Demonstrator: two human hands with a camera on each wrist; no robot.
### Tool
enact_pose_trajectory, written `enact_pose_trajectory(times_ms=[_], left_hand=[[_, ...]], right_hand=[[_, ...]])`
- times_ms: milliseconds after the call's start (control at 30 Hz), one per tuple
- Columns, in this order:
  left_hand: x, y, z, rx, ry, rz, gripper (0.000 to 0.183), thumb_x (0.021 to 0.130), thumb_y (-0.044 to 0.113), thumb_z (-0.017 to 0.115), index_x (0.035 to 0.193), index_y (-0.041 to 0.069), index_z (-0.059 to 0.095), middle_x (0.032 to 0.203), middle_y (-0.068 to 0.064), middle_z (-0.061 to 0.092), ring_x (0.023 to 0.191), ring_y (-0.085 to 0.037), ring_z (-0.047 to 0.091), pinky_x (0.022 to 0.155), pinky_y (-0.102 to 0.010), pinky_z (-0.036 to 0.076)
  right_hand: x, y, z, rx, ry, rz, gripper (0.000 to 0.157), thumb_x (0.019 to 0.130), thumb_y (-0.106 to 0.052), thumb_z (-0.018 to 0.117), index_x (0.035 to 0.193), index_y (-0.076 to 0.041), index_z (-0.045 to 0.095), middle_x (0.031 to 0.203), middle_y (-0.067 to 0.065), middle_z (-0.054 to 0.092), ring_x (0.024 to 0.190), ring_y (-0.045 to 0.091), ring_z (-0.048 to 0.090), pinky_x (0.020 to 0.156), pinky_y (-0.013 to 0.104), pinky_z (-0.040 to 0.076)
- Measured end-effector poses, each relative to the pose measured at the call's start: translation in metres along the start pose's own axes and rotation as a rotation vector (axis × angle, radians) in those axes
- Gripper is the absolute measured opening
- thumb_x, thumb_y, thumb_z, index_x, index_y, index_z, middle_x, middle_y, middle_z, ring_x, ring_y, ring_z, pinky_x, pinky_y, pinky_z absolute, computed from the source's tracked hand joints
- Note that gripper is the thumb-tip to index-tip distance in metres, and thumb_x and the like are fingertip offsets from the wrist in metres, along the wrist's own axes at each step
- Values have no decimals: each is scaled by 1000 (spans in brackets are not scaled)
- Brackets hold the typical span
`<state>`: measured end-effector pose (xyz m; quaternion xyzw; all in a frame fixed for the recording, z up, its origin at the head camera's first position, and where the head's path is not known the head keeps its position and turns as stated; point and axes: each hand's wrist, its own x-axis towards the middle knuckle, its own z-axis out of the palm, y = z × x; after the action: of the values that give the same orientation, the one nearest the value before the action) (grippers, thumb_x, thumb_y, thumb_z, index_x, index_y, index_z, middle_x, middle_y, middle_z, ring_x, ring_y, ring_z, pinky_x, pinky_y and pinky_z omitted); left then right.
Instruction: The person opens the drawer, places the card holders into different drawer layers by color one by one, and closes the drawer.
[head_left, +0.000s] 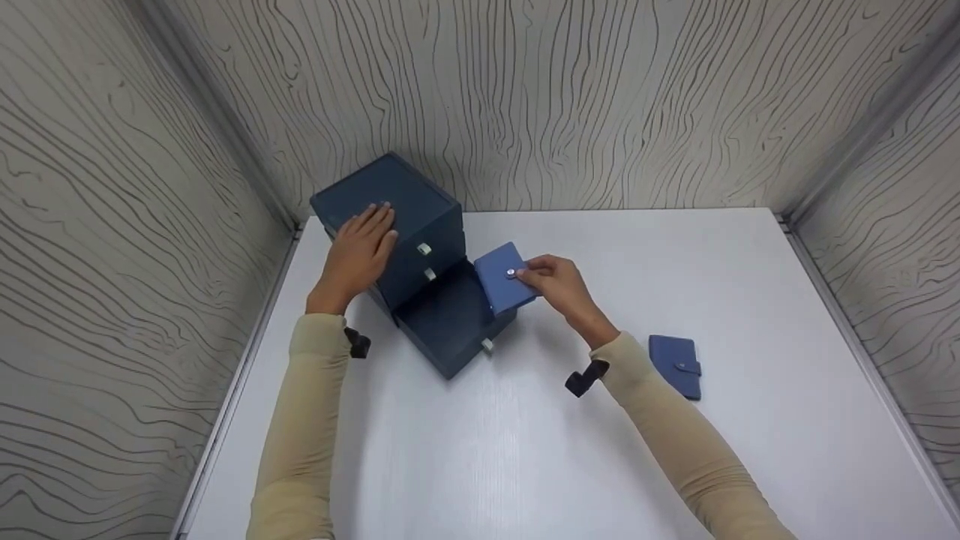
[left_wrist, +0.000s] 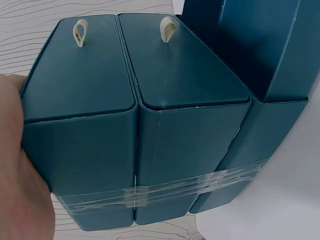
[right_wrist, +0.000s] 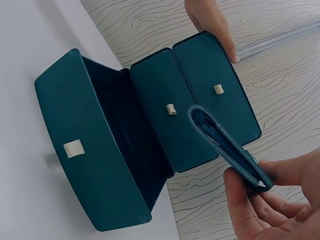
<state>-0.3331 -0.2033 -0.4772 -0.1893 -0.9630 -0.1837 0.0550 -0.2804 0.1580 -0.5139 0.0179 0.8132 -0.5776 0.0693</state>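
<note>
While the left hand rests straight-fingered on the drawer unit, the right hand pinches a blue wallet.

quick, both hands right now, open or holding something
Left hand: open, resting on top of the dark blue, boxy three-drawer cabinet.
Right hand: holding a blue, rectangular, leather-like wallet, pinched between thumb and fingers.

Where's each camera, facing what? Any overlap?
Head: head-worn, facing forward and down at drawer box and blue wallet; left hand, right hand, sleeves show.
Left wrist: on that wrist, facing drawer fronts; part of left hand shows.
Right wrist: on that wrist, facing wallet and open drawer; both hands show.
Shared: both wrist views catch the open drawer.
</note>
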Motion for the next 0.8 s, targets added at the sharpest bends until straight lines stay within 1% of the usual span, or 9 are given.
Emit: enact_pose_trajectory(times_ms=[167,333,533,800], left_hand=[[0,0,1,-10,-3,-3,60,118,43,30,169,11,30,177,-6,27,167,-29,19,137,-52,12],[0,1,0,-8,-5,-7,60,118,43,30,169,11,30,177,-6,27,167,-28,19,137,-52,12],[0,1,0,4,7,1,59,118,41,32,168,11,32,177,-6,29,166,-29,22,137,-52,14],[-1,2,-1,0,12,7,58,118,40,33,168,10,33,176,-7,30,166,-29,22,137,-53,15]], right_hand=[[0,0,5,11,-10,-17,42,104,-26,70,134,2,68,124,20,76,107,23,76,94,33,62],[2,0,12,25,-15,-9,40,104,-24,70,133,2,69,122,19,77,105,21,76,92,31,63],[3,-3,19,30,-26,0,38,104,-23,70,133,3,69,123,20,76,106,23,76,94,34,64],[4,-5,31,3,-31,4,39,103,-23,72,132,3,69,125,19,76,112,26,75,100,40,62]])
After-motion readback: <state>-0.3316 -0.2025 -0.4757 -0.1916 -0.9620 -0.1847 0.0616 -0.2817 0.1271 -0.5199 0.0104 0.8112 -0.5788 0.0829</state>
